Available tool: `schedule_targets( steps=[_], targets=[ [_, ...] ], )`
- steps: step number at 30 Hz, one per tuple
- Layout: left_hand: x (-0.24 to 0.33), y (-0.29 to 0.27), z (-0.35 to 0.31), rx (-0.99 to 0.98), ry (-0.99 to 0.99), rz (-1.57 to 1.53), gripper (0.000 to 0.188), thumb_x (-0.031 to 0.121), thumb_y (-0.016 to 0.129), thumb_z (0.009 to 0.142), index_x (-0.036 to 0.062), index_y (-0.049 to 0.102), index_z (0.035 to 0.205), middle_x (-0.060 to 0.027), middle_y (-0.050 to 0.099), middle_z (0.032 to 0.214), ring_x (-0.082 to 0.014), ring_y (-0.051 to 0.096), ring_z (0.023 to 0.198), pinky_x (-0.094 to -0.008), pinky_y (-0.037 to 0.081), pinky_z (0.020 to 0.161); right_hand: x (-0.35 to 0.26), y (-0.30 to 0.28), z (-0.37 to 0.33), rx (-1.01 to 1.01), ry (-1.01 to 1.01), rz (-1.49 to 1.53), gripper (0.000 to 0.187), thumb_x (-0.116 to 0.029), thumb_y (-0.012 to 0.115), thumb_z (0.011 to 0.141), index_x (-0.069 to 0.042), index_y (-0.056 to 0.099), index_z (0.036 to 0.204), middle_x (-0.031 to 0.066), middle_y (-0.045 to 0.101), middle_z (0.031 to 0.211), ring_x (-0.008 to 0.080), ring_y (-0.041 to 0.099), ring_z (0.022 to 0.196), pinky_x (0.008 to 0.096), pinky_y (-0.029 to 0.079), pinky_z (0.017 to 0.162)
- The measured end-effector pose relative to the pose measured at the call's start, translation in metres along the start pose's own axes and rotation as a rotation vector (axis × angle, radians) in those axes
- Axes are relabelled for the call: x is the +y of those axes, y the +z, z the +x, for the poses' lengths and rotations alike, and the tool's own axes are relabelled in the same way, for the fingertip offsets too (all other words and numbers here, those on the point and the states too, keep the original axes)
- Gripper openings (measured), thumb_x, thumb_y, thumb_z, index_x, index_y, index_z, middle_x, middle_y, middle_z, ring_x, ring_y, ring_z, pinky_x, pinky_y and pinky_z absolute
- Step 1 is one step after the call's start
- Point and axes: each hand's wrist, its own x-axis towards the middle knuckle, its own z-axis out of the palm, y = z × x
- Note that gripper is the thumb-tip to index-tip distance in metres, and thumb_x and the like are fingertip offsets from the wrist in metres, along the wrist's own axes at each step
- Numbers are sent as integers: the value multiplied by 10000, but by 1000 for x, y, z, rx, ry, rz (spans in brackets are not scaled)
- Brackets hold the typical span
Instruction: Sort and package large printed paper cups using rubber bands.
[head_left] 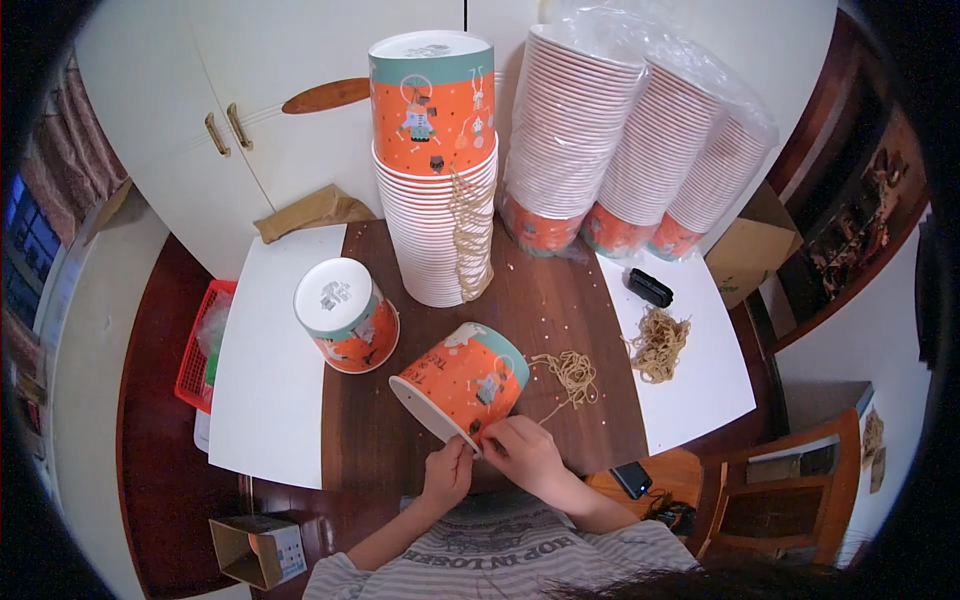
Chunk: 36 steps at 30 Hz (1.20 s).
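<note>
Head view: an orange-and-teal paper bucket (462, 383), tipped on its side on the wooden table (560, 300), is gripped at its rim by the left hand (446, 474) and right hand (524, 452). A bundle of string loops (573, 374) is seen just beside it.

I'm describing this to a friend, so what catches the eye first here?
Tall stacks of orange paper buckets at the table's far edge, three of them leaning in plastic wrap. Nearer, both hands, left hand and right hand, hold the rim of a tipped bucket, with string beside it.
</note>
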Motion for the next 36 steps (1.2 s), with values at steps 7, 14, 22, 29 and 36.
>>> schedule_targets(
  steps=[7,14,22,29,36],
  targets=[
    [0,-2,2,-50,1,88,65,60,483,766,36,532,803,-156,541,628,-316,568,573,-364,435,471,-5,-6,2,-80,-11,-58,122,-47,616,644,-54,534,734,76,534,687,242,550,649,327,462,556],
    [-9,0,2,-9,18,69,68,44,503,746,22,536,801,-153,532,623,-287,560,546,-335,420,465,-5,-7,-1,-117,9,-68,106,-41,598,672,-52,541,762,86,542,707,251,554,660,328,460,566],
    [-8,0,5,36,0,41,54,45,532,727,14,524,772,-151,529,643,-272,566,569,-324,429,485,-2,-12,-3,-179,172,149,218,-110,599,720,-28,514,903,133,558,802,303,560,739,361,464,639],
    [-14,-6,3,48,-254,-511,70,19,446,807,-23,499,825,-85,565,751,-139,563,682,-254,452,639,-8,-8,-6,-165,139,-34,448,-255,646,682,-34,449,1019,139,542,799,297,557,707,364,462,598],
    [-16,-13,-1,-56,-73,-569,80,15,413,827,-14,487,834,-111,566,924,-155,545,836,-257,425,747,-8,2,-4,-276,232,-216,625,-253,593,698,18,322,1192,125,543,665,264,567,608,357,462,498]
  ],
)
